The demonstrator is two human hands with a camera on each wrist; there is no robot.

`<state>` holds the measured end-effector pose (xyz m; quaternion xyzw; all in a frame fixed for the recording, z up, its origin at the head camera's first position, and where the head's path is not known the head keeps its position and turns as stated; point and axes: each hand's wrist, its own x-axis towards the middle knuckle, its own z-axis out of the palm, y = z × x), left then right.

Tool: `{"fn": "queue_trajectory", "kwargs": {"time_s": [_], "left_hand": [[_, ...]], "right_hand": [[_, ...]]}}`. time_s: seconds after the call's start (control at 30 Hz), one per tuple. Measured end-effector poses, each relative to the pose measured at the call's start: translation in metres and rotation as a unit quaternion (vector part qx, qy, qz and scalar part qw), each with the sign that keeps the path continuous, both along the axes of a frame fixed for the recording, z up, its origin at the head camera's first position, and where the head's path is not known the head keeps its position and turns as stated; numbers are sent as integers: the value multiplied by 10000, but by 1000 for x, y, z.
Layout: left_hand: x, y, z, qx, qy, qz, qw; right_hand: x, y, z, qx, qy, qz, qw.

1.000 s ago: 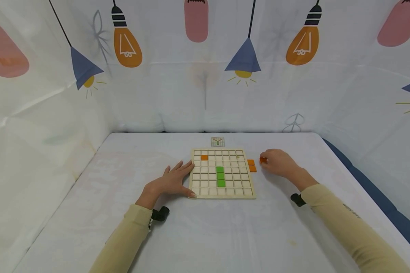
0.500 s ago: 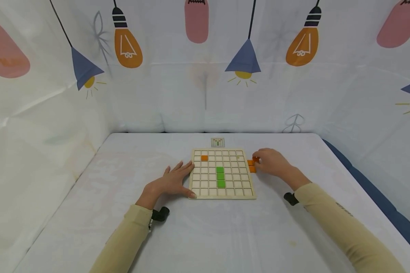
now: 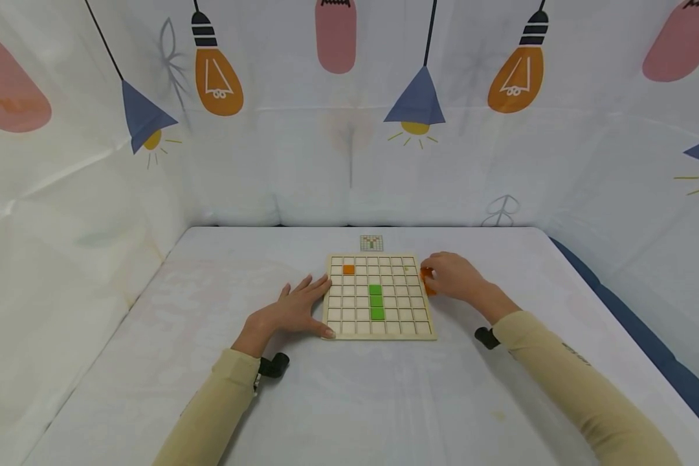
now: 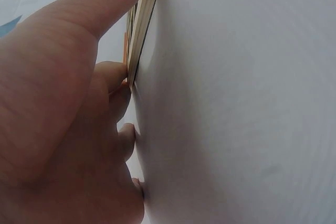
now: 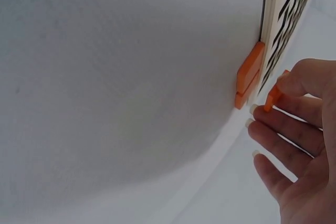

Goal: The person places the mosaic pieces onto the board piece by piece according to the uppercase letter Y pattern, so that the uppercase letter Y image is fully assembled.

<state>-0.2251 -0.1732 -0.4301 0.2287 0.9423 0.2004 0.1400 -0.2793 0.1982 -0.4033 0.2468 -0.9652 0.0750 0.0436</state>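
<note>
A pale wooden grid board (image 3: 404, 336) lies flat on the table. One orange tile (image 3: 348, 269) sits in its upper left part, and a column of green tiles (image 3: 376, 301) fills cells near the middle. My left hand (image 3: 285, 312) rests spread at the board's left edge, thumb at the near left corner. At the right edge my right hand (image 3: 455, 277) pinches an orange tile (image 5: 273, 97) between thumb and fingers, raised off the table in the right wrist view. Two more orange tiles (image 5: 249, 73) lie against the board's right edge, partly hidden by that hand in the head view.
A small card with a printed grid pattern (image 3: 371, 243) lies just beyond the board's far edge. The white-covered table (image 3: 349, 401) reaches back to a curtain (image 3: 303, 168) printed with lamps and bulbs.
My right hand has moved left with the pinched orange tile, from beside the two loose tiles to over them at the board's right edge. The left hand has stayed in place.
</note>
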Motion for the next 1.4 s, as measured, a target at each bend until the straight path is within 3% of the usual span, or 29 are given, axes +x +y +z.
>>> {"fn": "queue_trajectory", "kwargs": {"time_s": [0.53,1.4], "left_hand": [[-1,2,1,-91,8,62,9999],[-1,2,2,7,-53,43,10000]], "right_hand": [[-1,-19,0,-183,32,188,9997],[-4,-51,-7,-11,312,534,9981]]}}
